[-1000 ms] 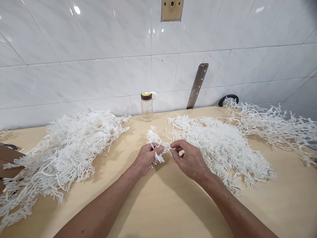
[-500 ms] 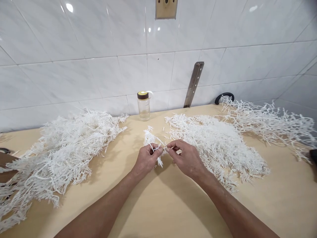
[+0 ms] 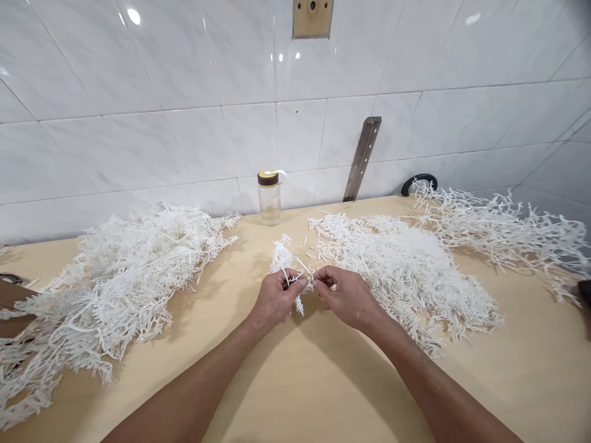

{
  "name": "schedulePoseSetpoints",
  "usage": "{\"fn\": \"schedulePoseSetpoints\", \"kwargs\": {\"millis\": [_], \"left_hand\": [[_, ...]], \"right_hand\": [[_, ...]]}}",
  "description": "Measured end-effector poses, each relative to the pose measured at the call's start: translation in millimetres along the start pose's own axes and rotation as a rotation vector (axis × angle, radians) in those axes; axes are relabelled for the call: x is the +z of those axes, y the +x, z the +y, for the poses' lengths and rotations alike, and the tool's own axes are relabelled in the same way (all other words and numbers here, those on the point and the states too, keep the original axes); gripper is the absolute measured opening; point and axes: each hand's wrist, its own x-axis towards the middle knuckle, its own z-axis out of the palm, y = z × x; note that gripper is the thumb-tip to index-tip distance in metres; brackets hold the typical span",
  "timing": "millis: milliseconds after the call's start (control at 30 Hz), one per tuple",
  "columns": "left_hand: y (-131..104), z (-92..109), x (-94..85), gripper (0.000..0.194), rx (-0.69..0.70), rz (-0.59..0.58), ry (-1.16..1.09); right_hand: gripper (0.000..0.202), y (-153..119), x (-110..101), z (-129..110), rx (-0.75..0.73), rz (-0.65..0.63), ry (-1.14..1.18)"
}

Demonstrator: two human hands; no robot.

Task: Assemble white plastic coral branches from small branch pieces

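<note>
My left hand [image 3: 277, 294] pinches a thin white branched plastic sprig [image 3: 302, 266] between thumb and forefinger. My right hand [image 3: 344, 294] meets it fingertip to fingertip, closed on the sprig's other side; the exact piece between those fingertips is too small to make out. Just behind the hands lies a small cluster of white sprigs [image 3: 280, 253], and a bit of it shows below the left fingers. To the right spreads a flat heap of short white pieces [image 3: 406, 271]. A larger, fluffier heap of white branched sprigs [image 3: 133, 271] lies on the left.
A clear bottle with a dark and yellow lid [image 3: 269, 200] stands behind the hands. Against the tiled wall leans a metal strip [image 3: 363, 159]. Longer white branched stems [image 3: 503, 224] lie far right, beside a black curved object [image 3: 418, 182]. A brown object [image 3: 16, 307] sits at the left edge.
The view has shifted slightly. Both hands stay together at the sprig, with only a small movement of the fingers.
</note>
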Motion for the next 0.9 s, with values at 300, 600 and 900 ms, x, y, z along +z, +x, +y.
{"fn": "schedulePoseSetpoints", "kwargs": {"millis": [300, 600, 900], "left_hand": [[-4.7, 3.0, 2.5, 0.030, 0.029, 0.025, 0.093], [-4.0, 1.1, 0.3, 0.030, 0.068, -0.039, 0.147], [-1.9, -0.3, 1.2, 0.030, 0.084, -0.004, 0.069]], "right_hand": [[0.015, 0.1, -0.3, -3.1, -0.012, 0.033, 0.006], [0.014, -0.8, 2.7, -2.8, -0.086, 0.062, -0.049], [0.013, -0.3, 7.4, 1.0, -0.142, 0.091, -0.005]]}}
